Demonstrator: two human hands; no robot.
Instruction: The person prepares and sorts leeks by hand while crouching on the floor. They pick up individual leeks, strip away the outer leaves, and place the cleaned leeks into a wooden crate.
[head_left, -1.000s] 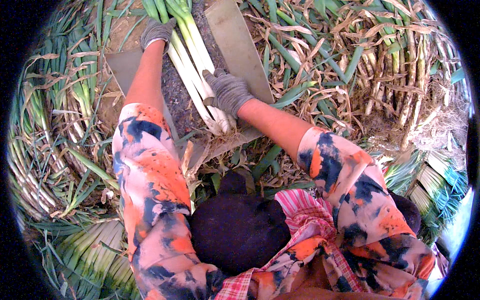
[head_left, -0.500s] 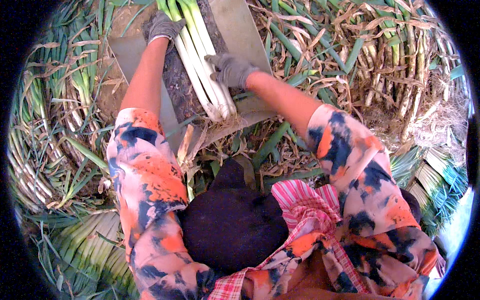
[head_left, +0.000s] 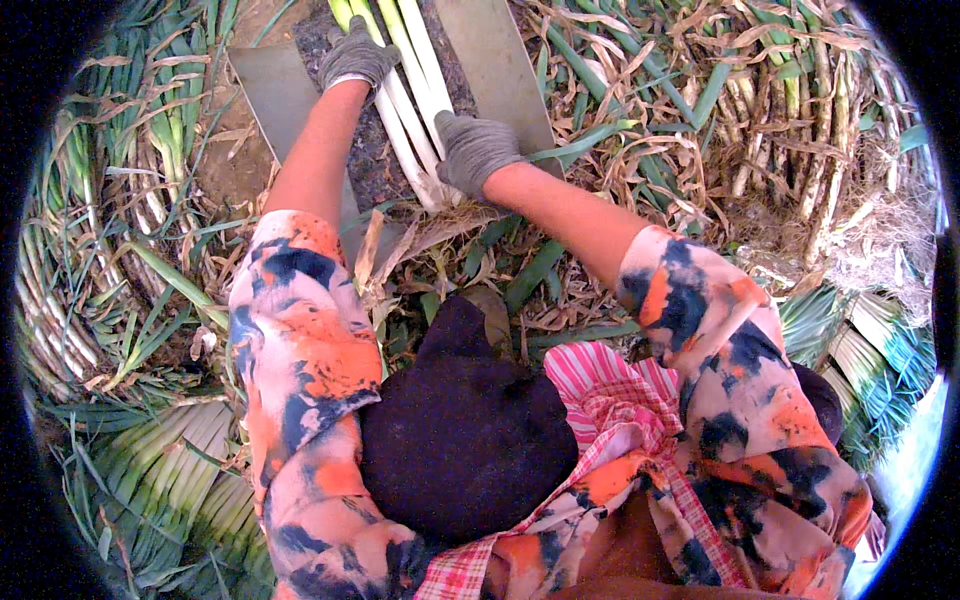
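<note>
Between grey panels [head_left: 503, 75], the long white stalks [head_left: 424, 70] lie lengthwise: our left hand [head_left: 357, 60] clamps their upper part, our right hand [head_left: 478, 153] touches them near the roots, grip unclear, probably keeping them aligned.

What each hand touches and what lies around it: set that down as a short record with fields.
Left hand: grey glove, on the stalks toward their green end
Right hand: grey glove, against their white part
Stalks: long, lying aslant over a dark strip
Grey panels: either side of the strip
Right pile: stalks with dry brown leaves
Sleeves: patterned orange, pink and dark
</note>
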